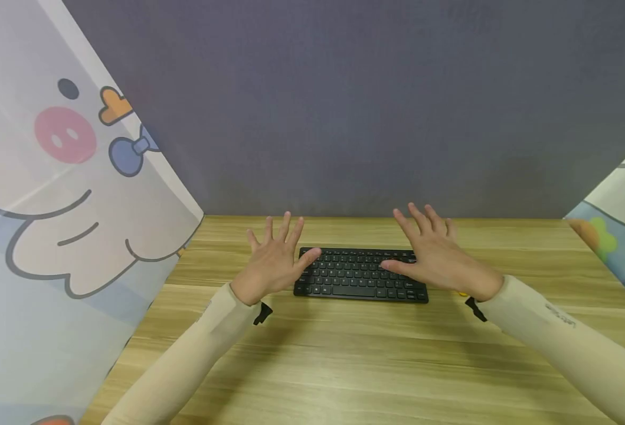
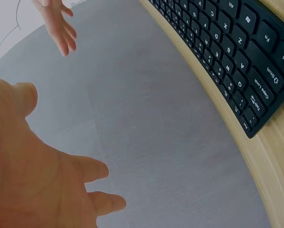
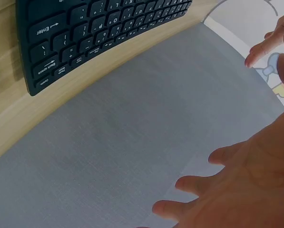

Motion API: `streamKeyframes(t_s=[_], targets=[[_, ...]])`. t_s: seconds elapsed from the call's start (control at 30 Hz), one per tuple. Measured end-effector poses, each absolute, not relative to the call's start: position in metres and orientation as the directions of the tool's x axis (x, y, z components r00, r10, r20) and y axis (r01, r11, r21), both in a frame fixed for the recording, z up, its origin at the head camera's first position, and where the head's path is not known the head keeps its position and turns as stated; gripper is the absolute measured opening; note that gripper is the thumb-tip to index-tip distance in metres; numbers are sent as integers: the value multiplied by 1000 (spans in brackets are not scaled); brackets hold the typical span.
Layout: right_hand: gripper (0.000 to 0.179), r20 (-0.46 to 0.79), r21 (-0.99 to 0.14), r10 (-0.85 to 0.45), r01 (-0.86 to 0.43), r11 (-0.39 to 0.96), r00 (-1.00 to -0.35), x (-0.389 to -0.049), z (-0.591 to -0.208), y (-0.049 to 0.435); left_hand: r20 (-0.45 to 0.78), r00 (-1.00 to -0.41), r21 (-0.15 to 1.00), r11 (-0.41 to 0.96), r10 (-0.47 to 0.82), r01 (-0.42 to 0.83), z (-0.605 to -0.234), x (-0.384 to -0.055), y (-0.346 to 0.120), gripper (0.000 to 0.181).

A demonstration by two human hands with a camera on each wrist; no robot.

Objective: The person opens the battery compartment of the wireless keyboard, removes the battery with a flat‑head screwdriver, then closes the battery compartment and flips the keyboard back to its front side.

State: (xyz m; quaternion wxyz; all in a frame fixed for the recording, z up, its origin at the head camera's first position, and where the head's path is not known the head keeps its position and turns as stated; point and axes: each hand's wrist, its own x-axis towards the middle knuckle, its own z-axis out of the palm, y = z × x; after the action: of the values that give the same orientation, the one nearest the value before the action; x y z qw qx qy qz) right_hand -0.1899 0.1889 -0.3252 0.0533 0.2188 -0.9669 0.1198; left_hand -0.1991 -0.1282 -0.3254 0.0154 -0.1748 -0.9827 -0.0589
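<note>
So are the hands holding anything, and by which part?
Nothing is held. The left hand and right hand are spread in the air, not touching the keyboard.

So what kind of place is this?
It looks like a little desk booth, maybe: there's a wooden table with a keyboard on it, a grey panel behind, and a cartoon wall on the left.

Left grip (image 2: 42,164), a bare hand, at lower left: fingers extended, spread, apart from the black keyboard (image 2: 227,47). Keyboard, upper right, lies on the wood-grained table (image 2: 275,142), one corner near its edge. Grey panel (image 2: 137,128) spans the middle. Right grip (image 2: 58,26), upper left, fingers pointing down.
</note>
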Motion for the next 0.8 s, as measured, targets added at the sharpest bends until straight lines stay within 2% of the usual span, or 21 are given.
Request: streamKeyframes(t_s=[0.27,0.57,0.8], targets=[[97,120,-220,-406,-423,879,-906,-192,-327,188,45,-940,111,933,338,341,-329,-200,-131,86],[115,101,-206,-442,-454,867,-891,-200,-338,187,14,-952,127,944,306,305,-333,-202,-135,86],[121,87,-213,-469,-477,853,-879,-210,-350,180,-30,-944,175,931,329,319,-352,-221,-149,78]])
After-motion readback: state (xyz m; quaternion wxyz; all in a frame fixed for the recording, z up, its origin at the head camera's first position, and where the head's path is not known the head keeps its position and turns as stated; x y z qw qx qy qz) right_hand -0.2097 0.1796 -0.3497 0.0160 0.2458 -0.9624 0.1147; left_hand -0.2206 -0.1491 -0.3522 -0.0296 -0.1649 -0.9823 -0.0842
